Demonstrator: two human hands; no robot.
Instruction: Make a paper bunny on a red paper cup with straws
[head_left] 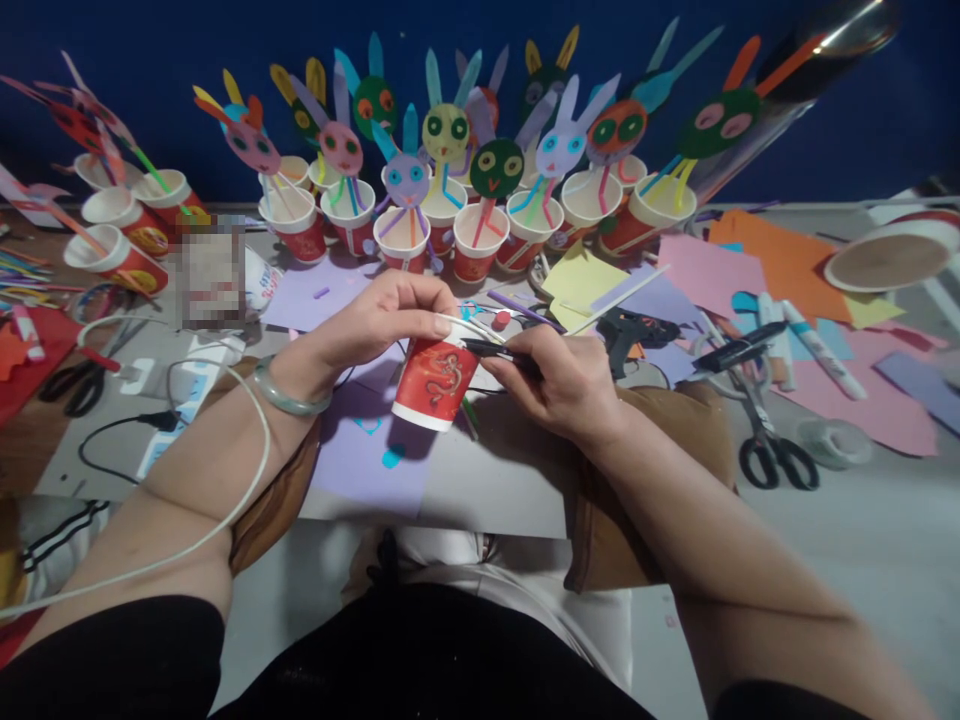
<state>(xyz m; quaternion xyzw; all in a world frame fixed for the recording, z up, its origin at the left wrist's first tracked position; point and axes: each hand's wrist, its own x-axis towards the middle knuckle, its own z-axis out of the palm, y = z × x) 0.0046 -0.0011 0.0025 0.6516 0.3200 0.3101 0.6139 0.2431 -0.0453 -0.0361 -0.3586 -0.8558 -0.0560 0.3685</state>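
Hands closed: left hand [401, 308] pinching red cup [436, 378] by rim, right hand [564, 385] gripping slim black tool [486, 348].

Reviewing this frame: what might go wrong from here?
The black tool in the right hand is at the red cup, close to the left hand; a slip might hit that hand.
The white cable crosses the left forearm and could snag.
The standing cups crowd just beyond, so a bump might topple one.

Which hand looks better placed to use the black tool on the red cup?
Probably the right hand: it holds the black tool by the red cup, which the left hand holds.
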